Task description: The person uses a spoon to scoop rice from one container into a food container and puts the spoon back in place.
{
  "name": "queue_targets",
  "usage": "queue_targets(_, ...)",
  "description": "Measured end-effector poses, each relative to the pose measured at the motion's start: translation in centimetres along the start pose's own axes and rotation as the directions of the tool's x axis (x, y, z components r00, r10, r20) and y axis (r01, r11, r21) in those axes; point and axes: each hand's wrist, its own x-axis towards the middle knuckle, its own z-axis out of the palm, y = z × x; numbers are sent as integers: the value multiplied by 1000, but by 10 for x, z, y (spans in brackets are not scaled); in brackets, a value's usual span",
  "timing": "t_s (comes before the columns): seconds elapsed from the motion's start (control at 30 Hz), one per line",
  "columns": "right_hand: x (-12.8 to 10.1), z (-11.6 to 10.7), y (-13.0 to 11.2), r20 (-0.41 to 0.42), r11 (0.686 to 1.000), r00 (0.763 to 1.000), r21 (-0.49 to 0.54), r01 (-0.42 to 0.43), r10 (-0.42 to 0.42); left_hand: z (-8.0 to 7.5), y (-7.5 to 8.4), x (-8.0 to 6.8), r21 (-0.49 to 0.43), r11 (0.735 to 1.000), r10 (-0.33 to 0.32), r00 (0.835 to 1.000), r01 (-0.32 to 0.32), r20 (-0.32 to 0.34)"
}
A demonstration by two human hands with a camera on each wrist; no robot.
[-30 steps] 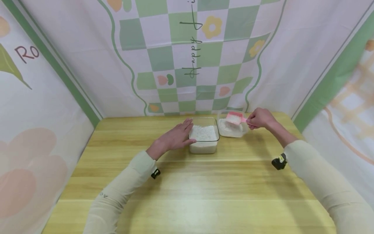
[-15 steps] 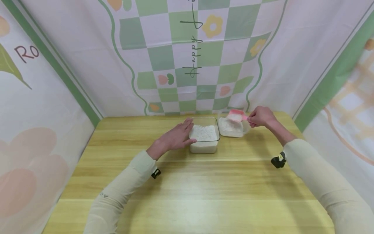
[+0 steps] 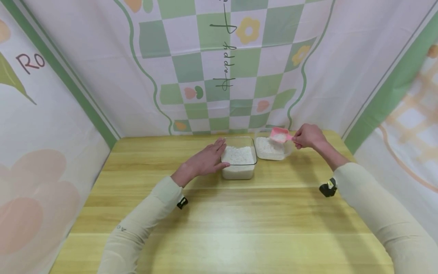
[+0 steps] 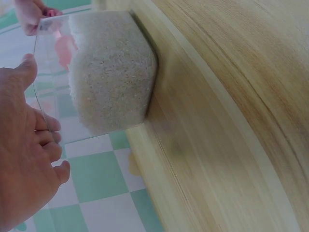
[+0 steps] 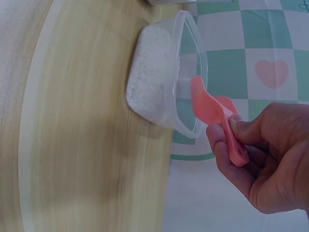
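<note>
My left hand [image 3: 207, 158] rests at the left side of a square glass container [image 3: 238, 173]; its thumb and fingers are spread along the rim. White rice [image 4: 113, 72] fills the lower part of that container. My right hand [image 3: 309, 136] pinches the handle of a pink scoop [image 3: 280, 135], thumb on top and fingers below in the right wrist view. Some rice lies in the scoop's bowl, which is over the back right of a clear plastic tub [image 5: 181, 87]. This tub also holds rice [image 3: 270, 146] and stands right of the glass container.
Both containers stand near the back edge of a wooden table [image 3: 219, 217]. Behind them hangs a checkered cloth [image 3: 244, 87], with more printed cloth on the left and right sides. A black device [image 3: 328, 188] is at the right sleeve.
My right hand has drawn the pink scoop slightly right and up over the plastic tub, rice in its bowl. The left hand and the glass container have stayed in place.
</note>
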Motion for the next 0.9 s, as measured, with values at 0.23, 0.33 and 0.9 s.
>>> queue_targets(0.23, -2, -1, -1, -22, 997, 1000, -77, 0, -2, -2, 1, -1, -5, 1000, -8, 1000, 8, 12)
queue_targets(0.33, -2, -1, -1, -23, 997, 1000, -79, -11, 9, -2, 2, -1, -9, 1000, -9, 1000, 10, 14)
queue_targets(0.9, -7, -1, -2, -57, 986, 998, -165, 0, -9, -1, 0, -2, 2, 1000, 4, 1000, -4, 4)
